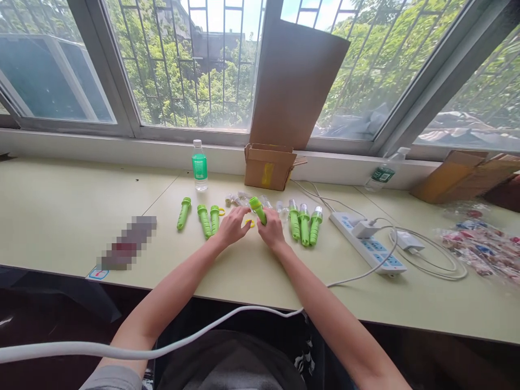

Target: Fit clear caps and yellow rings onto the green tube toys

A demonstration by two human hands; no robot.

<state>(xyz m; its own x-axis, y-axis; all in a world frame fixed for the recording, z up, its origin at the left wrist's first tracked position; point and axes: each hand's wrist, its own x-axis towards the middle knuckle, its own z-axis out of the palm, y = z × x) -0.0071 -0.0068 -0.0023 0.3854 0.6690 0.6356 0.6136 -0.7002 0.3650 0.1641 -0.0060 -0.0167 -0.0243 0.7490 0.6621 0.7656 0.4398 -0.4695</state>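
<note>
- White cable (203,331) slung before table (60,216) edge.
- Right hand (271,231) grip wrapped round tilted green tube (257,209).
- Left hand (231,227) grip curled by yellow ring (249,222); pinching or not, cannot tell.

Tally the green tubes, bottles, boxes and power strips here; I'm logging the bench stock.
Green tube in right hand: 1
Loose green tubes: 6
Water bottles: 2
Cardboard boxes: 2
Power strips: 1
Total: 12
</note>
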